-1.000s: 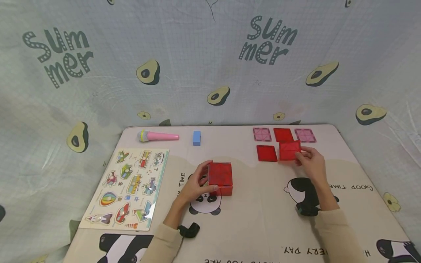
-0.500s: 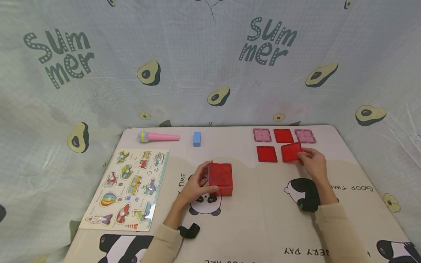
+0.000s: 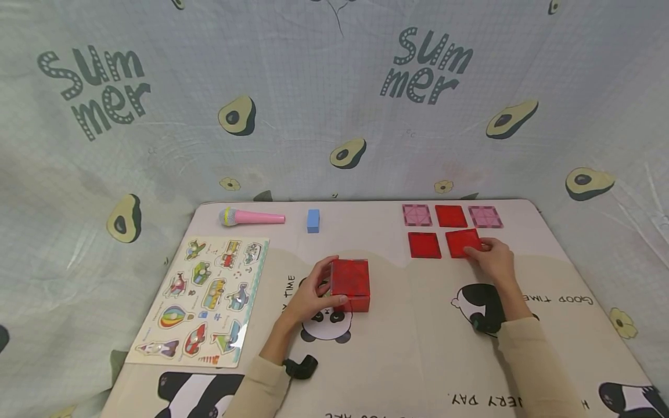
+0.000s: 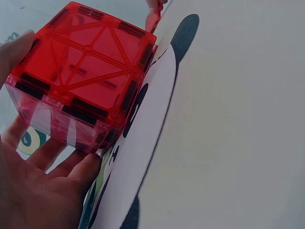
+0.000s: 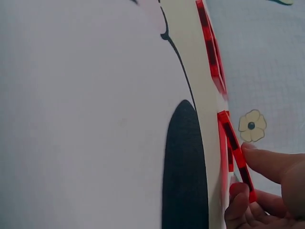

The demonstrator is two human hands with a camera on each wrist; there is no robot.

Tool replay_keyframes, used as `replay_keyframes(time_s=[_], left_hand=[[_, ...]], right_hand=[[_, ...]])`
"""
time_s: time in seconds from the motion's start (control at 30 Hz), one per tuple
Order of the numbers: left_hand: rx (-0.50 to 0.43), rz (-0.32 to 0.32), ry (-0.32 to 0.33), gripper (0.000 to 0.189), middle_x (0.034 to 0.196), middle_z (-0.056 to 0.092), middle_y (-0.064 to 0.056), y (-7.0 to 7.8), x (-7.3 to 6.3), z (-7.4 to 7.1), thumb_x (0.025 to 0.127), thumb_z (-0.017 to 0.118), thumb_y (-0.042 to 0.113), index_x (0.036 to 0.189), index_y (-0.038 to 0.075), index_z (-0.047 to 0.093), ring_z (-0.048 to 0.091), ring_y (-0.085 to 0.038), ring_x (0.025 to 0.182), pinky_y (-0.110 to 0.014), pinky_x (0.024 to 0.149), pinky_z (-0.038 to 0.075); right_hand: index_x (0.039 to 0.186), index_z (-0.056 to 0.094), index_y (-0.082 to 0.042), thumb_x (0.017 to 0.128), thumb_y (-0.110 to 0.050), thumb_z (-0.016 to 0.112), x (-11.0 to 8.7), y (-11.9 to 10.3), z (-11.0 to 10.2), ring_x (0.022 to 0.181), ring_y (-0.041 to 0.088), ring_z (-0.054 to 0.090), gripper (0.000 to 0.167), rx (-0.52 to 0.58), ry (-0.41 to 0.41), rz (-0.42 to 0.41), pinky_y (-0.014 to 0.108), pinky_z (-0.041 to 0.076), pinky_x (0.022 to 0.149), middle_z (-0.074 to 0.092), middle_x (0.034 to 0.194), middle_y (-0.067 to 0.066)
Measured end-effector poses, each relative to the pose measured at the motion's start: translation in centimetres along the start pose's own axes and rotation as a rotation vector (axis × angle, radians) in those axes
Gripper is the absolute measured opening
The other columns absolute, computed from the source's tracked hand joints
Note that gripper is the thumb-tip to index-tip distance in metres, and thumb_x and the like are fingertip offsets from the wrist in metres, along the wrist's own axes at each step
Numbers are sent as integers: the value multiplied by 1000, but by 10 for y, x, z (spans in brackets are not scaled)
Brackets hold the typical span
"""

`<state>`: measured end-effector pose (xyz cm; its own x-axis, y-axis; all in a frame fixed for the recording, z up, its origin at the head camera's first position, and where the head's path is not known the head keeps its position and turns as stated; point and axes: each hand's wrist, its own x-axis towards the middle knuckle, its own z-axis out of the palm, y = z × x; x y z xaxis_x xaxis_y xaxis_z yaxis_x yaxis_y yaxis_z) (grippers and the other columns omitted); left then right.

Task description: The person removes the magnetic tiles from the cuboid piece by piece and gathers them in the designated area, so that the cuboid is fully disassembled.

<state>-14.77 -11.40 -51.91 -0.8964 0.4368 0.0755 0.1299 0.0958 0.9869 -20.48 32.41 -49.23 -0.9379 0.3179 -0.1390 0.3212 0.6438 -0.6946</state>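
Note:
In the head view, my left hand (image 3: 316, 295) grips a box built from magnetic tiles (image 3: 351, 284), fingers along its left side and thumb at the front. The left wrist view shows the box's translucent red top (image 4: 90, 59) and a pinkish side wall. At the right, my right hand (image 3: 493, 258) pinches a square red magnetic tile (image 3: 462, 242) by its right edge. From the right wrist, that tile (image 5: 234, 148) leans at a slant, its held end raised between thumb and fingers. A flat red tile (image 3: 424, 245) lies just left of it.
Behind lie a pink tile (image 3: 416, 215), a red tile (image 3: 451, 216) and another pink tile (image 3: 485, 217). A blue block (image 3: 313, 220) and pink toy microphone (image 3: 256, 217) sit at the back left. A picture puzzle board (image 3: 201, 302) fills the left side; a patterned cloth (image 3: 292, 75) hangs behind.
The red tile in my right hand has shifted slightly right and come down from a steeper tilt to lie flatter. My left hand and the box have stayed put.

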Motion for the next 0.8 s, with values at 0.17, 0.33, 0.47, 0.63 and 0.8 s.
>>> replay_keyframes(time_s=[0.17,0.33,0.47,0.63,0.8], left_hand=[[1,-4,0,84,153,44,-8,-1,0,0,86,75,21,156,21,29,43,-30,142,-37,113,45],[-7,3,-4,84,153,44,-9,0,0,-1,86,75,21,156,22,29,44,-31,141,-35,112,47],[-17,6,-8,85,154,43,-9,0,0,-1,86,75,21,156,22,28,44,-31,142,-34,111,48],[-17,2,-10,86,154,43,-9,0,0,-1,86,76,21,157,20,28,44,-32,141,-34,110,48],[-14,-1,-8,86,154,43,-9,-1,0,-1,86,76,22,157,21,28,44,-32,141,-37,110,49]], right_hand=[[146,39,11,99,-32,61,3,3,3,123,49,48,67,-57,-13,-23,58,49,107,49,138,35],[144,39,13,99,-31,62,2,0,3,123,50,47,68,-90,-27,-35,59,48,107,48,139,37],[143,39,15,99,-31,62,1,-3,1,124,52,46,68,-120,-44,-42,60,47,107,47,139,38],[141,42,16,99,-31,62,1,-4,1,123,52,46,66,-154,-46,-58,60,47,107,48,138,39],[136,47,17,98,-28,64,1,-4,2,117,50,49,61,-178,-39,-66,59,51,103,52,132,38]])
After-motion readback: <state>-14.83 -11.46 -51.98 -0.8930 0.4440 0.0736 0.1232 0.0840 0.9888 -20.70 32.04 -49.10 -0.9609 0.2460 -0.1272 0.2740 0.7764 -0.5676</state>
